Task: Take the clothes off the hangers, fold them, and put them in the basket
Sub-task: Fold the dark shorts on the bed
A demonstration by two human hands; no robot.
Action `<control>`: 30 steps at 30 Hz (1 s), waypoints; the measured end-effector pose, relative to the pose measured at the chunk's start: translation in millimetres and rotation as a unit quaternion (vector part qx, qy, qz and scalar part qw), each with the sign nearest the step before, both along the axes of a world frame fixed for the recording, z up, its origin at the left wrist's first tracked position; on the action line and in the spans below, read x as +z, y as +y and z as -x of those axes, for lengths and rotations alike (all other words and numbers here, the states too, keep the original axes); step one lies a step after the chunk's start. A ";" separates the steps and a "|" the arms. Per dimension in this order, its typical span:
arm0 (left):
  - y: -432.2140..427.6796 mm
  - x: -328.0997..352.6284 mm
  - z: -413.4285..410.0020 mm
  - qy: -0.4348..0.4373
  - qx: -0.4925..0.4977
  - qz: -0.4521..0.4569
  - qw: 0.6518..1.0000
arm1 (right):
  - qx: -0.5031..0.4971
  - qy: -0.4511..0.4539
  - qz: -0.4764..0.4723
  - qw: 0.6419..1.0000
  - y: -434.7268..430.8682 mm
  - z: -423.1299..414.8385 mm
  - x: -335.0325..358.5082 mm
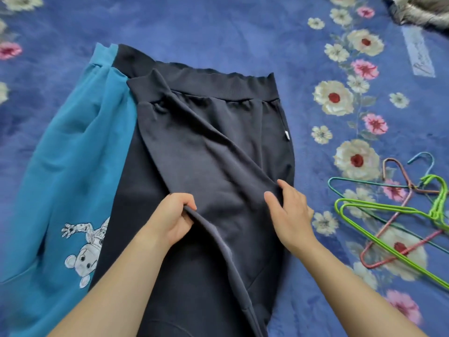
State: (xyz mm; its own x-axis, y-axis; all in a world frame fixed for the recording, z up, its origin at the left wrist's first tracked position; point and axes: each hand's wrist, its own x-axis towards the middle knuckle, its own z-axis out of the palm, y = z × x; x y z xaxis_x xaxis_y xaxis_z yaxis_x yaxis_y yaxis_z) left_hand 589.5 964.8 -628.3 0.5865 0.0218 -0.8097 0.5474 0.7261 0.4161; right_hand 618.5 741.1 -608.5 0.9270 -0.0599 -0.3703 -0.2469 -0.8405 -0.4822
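Dark navy sweatpants [206, 142] lie flat on the blue floral blanket [218, 25], with the ribbed waistband at the far end and one leg folded diagonally across the other. The left hand [173, 220] pinches a raised fold and the right hand [289, 212] grips the cloth near the right edge. Teal sweatpants [73, 166] with a grey cartoon print lie partly beneath them on the left. Bare wire hangers [401, 215] in green, pink, teal and blue lie tangled to the right, apart from the clothes.

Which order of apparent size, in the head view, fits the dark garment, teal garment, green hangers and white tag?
1. dark garment
2. teal garment, though it is partly covered and cropped
3. green hangers
4. white tag
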 end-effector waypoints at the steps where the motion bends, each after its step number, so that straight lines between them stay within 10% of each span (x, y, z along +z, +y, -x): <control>1: 1.2 1.7 6.9 0.001 0.008 0.018 1.000 | -0.002 0.013 0.017 1.000 -2.3 -6.3 -1.6; 16: -124.1 -10.3 134.0 0.064 -0.360 0.010 0.931 | -0.096 0.043 0.071 0.992 -53.1 -23.2 -0.2; 30: -142.8 -18.3 150.8 0.051 -0.335 0.010 0.941 | -0.302 0.182 -0.285 0.891 -59.4 9.6 -11.0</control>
